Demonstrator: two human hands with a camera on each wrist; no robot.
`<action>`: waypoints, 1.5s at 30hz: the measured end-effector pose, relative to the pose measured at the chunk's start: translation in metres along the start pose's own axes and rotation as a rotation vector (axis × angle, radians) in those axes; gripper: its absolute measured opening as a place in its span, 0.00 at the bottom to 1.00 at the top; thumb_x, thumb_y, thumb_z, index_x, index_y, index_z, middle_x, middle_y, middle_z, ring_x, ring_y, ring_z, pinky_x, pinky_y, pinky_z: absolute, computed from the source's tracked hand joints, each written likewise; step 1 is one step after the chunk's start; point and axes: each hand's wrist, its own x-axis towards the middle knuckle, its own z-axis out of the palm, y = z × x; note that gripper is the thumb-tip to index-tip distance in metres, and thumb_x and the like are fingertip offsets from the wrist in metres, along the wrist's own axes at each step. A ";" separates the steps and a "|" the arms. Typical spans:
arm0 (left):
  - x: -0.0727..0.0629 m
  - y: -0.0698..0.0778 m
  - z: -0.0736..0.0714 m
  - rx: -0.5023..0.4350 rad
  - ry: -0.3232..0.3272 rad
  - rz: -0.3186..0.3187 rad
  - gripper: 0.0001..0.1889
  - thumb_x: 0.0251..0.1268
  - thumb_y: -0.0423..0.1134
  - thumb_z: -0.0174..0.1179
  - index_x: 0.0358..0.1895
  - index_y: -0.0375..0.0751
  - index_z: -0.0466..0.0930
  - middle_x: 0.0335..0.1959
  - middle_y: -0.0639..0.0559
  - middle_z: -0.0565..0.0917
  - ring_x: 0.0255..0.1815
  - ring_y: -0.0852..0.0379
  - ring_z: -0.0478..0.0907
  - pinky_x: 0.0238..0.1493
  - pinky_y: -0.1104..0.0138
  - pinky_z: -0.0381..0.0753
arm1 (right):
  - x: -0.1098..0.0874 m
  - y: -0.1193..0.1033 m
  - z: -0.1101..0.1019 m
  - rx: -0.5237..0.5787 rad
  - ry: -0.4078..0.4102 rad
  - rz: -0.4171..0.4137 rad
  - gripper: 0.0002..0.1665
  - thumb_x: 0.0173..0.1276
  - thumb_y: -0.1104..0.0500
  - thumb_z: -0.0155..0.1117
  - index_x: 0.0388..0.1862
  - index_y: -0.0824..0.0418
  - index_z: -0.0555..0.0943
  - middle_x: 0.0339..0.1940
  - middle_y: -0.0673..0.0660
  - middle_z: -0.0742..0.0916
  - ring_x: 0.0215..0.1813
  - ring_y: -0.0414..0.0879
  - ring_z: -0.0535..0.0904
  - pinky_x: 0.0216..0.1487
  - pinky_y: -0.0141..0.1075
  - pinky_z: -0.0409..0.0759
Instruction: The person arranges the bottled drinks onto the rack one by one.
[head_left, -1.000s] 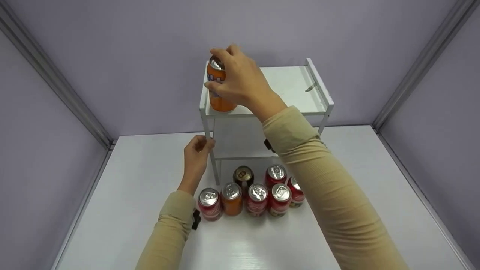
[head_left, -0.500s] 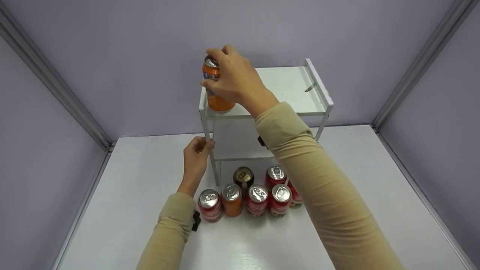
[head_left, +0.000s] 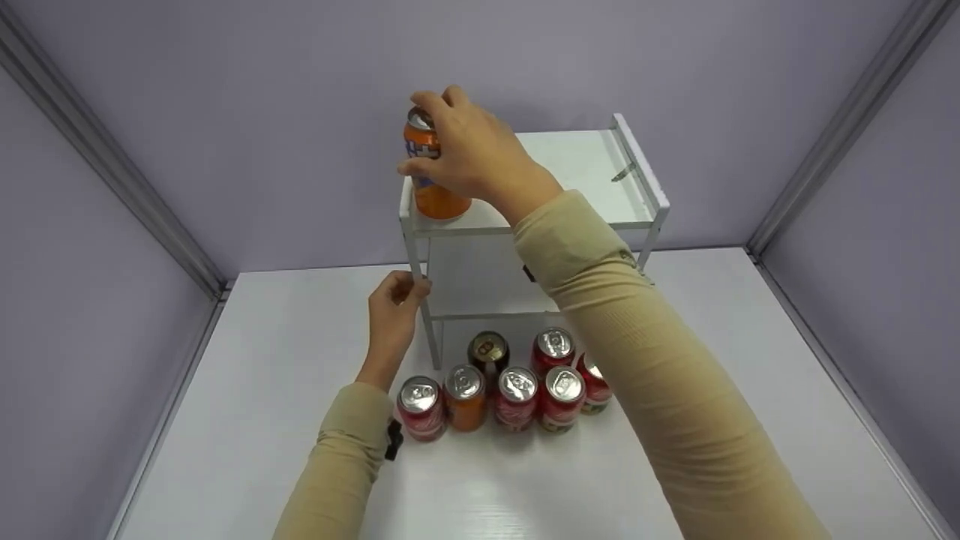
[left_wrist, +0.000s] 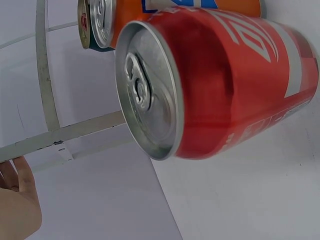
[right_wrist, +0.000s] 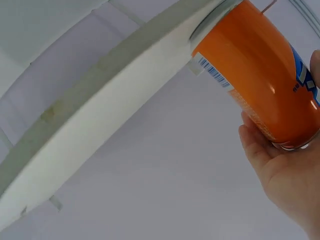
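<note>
An orange soda can (head_left: 439, 202) stands upright at the left end of the top board of a white two-tier shelf (head_left: 574, 169). My right hand (head_left: 480, 150) grips it near its top, thumb in front and fingers over the far side. The right wrist view shows the can (right_wrist: 255, 75) with its base at the board (right_wrist: 115, 90). Lower down, my left hand (head_left: 394, 307) holds the shelf's front left post between thumb and fingers. Only part of that hand (left_wrist: 20, 205) shows in the left wrist view, against the frame.
Under the shelf and before it on the white table (head_left: 480, 495) stand several cans: red ones (head_left: 421, 409), an orange one (head_left: 465, 397) and a dark gold-topped one (head_left: 487, 352). A red can (left_wrist: 215, 85) is close to my left wrist. Grey walls (head_left: 300, 150) enclose the table.
My right hand and the orange can have shifted slightly left toward the shelf's end, mostly in the first half second. The left hand stays at the post.
</note>
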 end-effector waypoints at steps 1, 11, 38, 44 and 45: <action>0.002 -0.004 0.001 0.004 0.003 0.002 0.07 0.71 0.31 0.59 0.45 0.29 0.79 0.40 0.44 0.82 0.46 0.51 0.80 0.52 0.63 0.76 | 0.000 0.000 -0.002 -0.014 -0.007 0.004 0.49 0.68 0.33 0.60 0.80 0.49 0.53 0.67 0.56 0.70 0.63 0.48 0.75 0.63 0.40 0.74; 0.013 -0.031 0.001 0.013 0.010 -0.023 0.08 0.71 0.37 0.62 0.45 0.35 0.79 0.40 0.46 0.81 0.48 0.52 0.79 0.54 0.60 0.75 | -0.003 -0.003 -0.021 -0.077 -0.016 0.036 0.47 0.67 0.33 0.61 0.74 0.58 0.63 0.64 0.56 0.74 0.63 0.48 0.73 0.64 0.38 0.71; 0.008 -0.030 0.003 0.009 0.019 0.031 0.08 0.70 0.37 0.62 0.43 0.35 0.80 0.37 0.47 0.81 0.43 0.54 0.78 0.49 0.64 0.76 | -0.005 0.028 -0.007 0.481 -0.016 -0.083 0.41 0.69 0.58 0.67 0.76 0.60 0.59 0.69 0.55 0.72 0.66 0.43 0.72 0.65 0.30 0.68; 0.008 -0.030 0.004 0.029 0.017 0.038 0.06 0.71 0.36 0.61 0.43 0.35 0.80 0.37 0.47 0.82 0.43 0.54 0.78 0.49 0.63 0.76 | -0.007 0.030 -0.006 0.542 -0.033 -0.084 0.42 0.70 0.58 0.65 0.77 0.59 0.57 0.71 0.55 0.71 0.68 0.44 0.70 0.67 0.32 0.67; 0.009 -0.030 0.004 0.028 0.017 0.041 0.06 0.71 0.36 0.61 0.43 0.35 0.80 0.37 0.47 0.82 0.43 0.54 0.78 0.49 0.63 0.76 | -0.008 0.030 -0.007 0.541 -0.039 -0.078 0.42 0.71 0.56 0.65 0.78 0.58 0.56 0.71 0.55 0.70 0.69 0.44 0.70 0.68 0.32 0.66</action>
